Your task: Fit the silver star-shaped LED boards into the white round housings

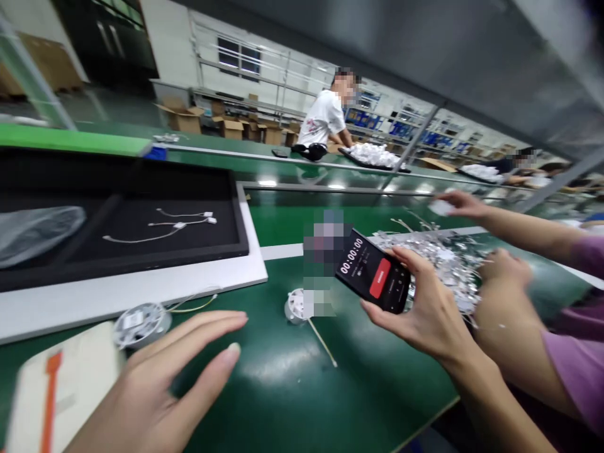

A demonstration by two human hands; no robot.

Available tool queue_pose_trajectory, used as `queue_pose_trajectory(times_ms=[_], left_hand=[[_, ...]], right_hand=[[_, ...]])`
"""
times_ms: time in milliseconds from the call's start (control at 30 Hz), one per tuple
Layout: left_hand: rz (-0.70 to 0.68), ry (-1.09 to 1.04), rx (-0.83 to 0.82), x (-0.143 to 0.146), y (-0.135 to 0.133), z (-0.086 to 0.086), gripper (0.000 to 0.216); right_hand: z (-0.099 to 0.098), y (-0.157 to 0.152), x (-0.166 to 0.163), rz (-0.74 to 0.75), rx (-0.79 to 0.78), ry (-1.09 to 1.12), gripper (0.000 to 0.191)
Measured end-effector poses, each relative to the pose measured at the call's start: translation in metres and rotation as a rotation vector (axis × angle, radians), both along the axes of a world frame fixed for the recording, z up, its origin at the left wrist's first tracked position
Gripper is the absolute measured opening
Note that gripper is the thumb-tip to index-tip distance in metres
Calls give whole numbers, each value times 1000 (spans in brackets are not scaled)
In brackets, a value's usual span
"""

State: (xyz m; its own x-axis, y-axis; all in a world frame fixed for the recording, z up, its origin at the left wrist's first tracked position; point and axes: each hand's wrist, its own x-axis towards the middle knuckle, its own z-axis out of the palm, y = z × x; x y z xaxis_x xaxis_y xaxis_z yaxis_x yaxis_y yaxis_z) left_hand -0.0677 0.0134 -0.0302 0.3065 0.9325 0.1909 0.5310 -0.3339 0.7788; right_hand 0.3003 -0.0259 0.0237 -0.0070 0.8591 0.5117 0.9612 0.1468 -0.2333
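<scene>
My right hand grips a black smartphone by its edges, its screen showing zeros and a red button. Over the green bench, my left hand is open, with fingers stretched and nothing in them. Just beyond it sits a round silver-grey part with a white centre and a thin cable. Left of the phone a smaller round white-and-grey part stands on the bench, a thin wire trailing toward me; pixelation hides some of it.
At left, a black tray holds several wired connectors and a plastic bag. A cream object with an orange strip lies below. To the right, a co-worker's hands are beside a heap of small silvery parts. Another person works across the bench.
</scene>
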Motion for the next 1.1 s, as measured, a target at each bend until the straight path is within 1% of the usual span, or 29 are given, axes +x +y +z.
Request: queue_pose_trajectory(times_ms=[33,67,100,133,167,200,233,267,300,333,367,400,433,500,533,600,633,667,700,733,800,833,867,900,933,967,1000,1033,1100], left_hand=[[-17,-50,-121,3,-3,5,38],[-52,-176,-229,7,-5,11,49],[-121,-347,-332,12,-6,17,65],[-178,-511,-376,17,-5,24,76],[-185,-668,-373,21,-4,31,80],[-136,-806,-339,24,-2,38,73],[-40,-961,-282,25,1,46,59],[29,-1035,-235,24,4,55,47],[70,-1088,-199,20,7,64,40],[117,-1196,-141,13,11,74,38],[143,-1268,-93,4,14,82,48],[172,-1275,-67,-8,18,90,64],[186,-1261,-90,-21,22,96,79],[179,-1206,-193,-48,29,102,99],[146,-1184,-247,-60,33,102,104],[89,-1159,-320,-79,40,95,107],[78,-1158,-318,-86,43,90,106],[69,-1161,-315,-91,45,84,107],[58,-1165,-313,-96,47,78,108],[34,-1175,-323,-99,49,73,108],[-20,-1200,-348,-107,49,64,106],[-35,-1212,-348,-110,49,61,106],[-40,-1225,-339,-113,48,59,106],[-36,-1236,-323,-115,48,58,106],[-31,-1255,-306,-117,47,57,106],[-23,-1278,-290,-118,47,57,106],[-11,-1303,-276,-118,47,57,106],[5,-1329,-263,-117,48,57,107],[46,-1386,-246,-114,49,57,109]], right_hand=[[2,6,-19,84,18,47,88],[5,13,-41,177,23,104,87],[7,20,-65,270,9,164,86],[11,27,-90,353,-20,218,86],[14,33,-114,423,-60,268,86],[18,38,-137,493,-93,309,86],[22,43,-157,563,-112,344,84],[25,47,-173,635,-124,374,82],[27,50,-186,699,-119,402,79],[27,52,-196,745,-106,433,75],[26,52,-202,769,-93,467,68],[22,51,-207,774,-82,497,58],[17,47,-211,778,-88,505,46],[2,35,-221,843,-115,403,23],[-7,28,-230,913,-135,292,20],[-23,14,-252,1033,-149,46,34],[-30,10,-264,1034,-192,-22,43],[-34,7,-276,1020,-250,-69,46],[-35,7,-286,1011,-335,-80,42],[-35,8,-294,1003,-430,-49,34],[-30,11,-299,1014,-647,119,13],[-28,11,-298,1027,-785,255,9],[-26,12,-294,1031,-933,416,11],[-26,11,-289,1031,-1075,584,17],[-28,11,-285,1024,-1183,755,25],[-30,11,-281,1014,-1246,924,35],[-34,11,-279,994,-1261,1086,46],[-38,12,-279,963,-1243,1229,56],[-43,17,-283,880,-1242,1423,63]])
